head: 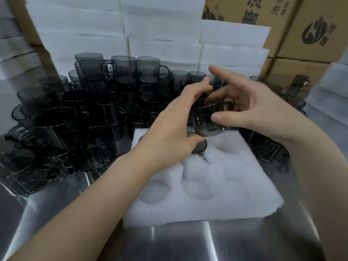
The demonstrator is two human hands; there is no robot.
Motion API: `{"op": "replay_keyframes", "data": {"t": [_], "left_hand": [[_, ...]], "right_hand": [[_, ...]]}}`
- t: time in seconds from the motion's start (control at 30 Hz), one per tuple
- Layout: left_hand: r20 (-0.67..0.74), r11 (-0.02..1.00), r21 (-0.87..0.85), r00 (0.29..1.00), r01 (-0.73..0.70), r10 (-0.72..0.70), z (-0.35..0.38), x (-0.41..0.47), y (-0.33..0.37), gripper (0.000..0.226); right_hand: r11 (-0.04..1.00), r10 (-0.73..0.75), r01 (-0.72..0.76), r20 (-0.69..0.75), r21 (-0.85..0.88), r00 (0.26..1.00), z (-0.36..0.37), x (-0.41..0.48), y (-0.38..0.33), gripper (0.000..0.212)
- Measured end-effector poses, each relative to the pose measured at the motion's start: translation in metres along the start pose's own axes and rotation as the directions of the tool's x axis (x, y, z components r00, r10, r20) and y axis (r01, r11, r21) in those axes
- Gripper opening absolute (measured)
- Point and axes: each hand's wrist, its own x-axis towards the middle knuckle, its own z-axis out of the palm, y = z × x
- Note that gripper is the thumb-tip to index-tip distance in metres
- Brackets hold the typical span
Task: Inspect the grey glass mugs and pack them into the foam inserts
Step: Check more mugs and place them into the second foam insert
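Step in hand: inspection of one small grey smoked-glass mug (207, 127), held above the far part of the white foam insert with round pockets (235, 200).

Hands: the left hand (175, 123) wraps the mug's left side. The right hand (252, 110) grasps it too, thumb pressed on the near wall, other fingers behind, index finger stretched out free.

To do this well (judgement): turn the mug slowly against the pale foam so chips or cracks show at the rim. Keep it low over the insert, then lower it base first, straight into a free pocket beside the mug already seated in the insert (198, 146).

Counts:
- Held mugs: one.
- Seated mugs: one certain; a dark edge behind the left wrist may be a second, cannot tell.
- Empty pockets: at least four readable, soft blur.
- Loose grey mugs crowding the steel tabletop (188, 242): dozens (79, 110), some stacked, too many to count.
- Brown cardboard boxes (310, 34): at least three.
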Motion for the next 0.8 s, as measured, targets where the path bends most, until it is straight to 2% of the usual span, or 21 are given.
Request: {"op": "replay_keyframes", "data": {"t": [0.07,0.1,0.17,0.27,0.33,0.53,0.67,0.8], "left_hand": [[0.026,0.997,0.043,0.997,0.067,-0.069,0.001,0.001,-0.002,0.089],[0.020,0.992,0.080,0.994,0.102,-0.104,0.001,0.001,-0.004,0.086],[0.005,0.965,0.194,0.984,0.175,-0.179,0.002,0.001,-0.008,0.066],[0.044,0.884,0.370,0.945,0.287,-0.325,0.003,0.001,-0.012,0.032],[0.051,0.844,0.424,0.922,0.327,-0.383,0.004,0.002,-0.011,0.019],[0.030,0.830,0.423,0.910,0.364,-0.414,0.003,0.003,-0.007,0.012],[0.023,0.832,0.418,0.912,0.364,-0.410,0.004,0.002,-0.008,0.013],[0.028,0.835,0.411,0.911,0.365,-0.412,0.004,0.003,-0.010,0.012]], "right_hand": [[0.990,0.110,-0.108,0.015,-0.086,0.994,-0.001,0.001,0.000,0.073],[0.981,0.168,-0.166,0.012,-0.098,0.986,-0.002,0.001,-0.001,0.062],[0.958,0.269,-0.267,0.007,-0.102,0.963,-0.003,0.000,-0.005,0.042],[0.911,0.390,-0.381,0.030,-0.160,0.920,-0.005,-0.004,-0.005,0.046],[0.889,0.437,-0.421,0.059,-0.178,0.898,-0.005,-0.007,-0.005,0.046],[0.856,0.464,-0.422,0.085,-0.300,0.881,-0.007,-0.011,-0.009,0.032],[0.781,0.458,-0.342,0.105,-0.522,0.883,0.002,-0.009,-0.014,0.037],[0.691,0.474,-0.276,0.131,-0.668,0.871,0.019,-0.011,-0.014,0.047]]}}
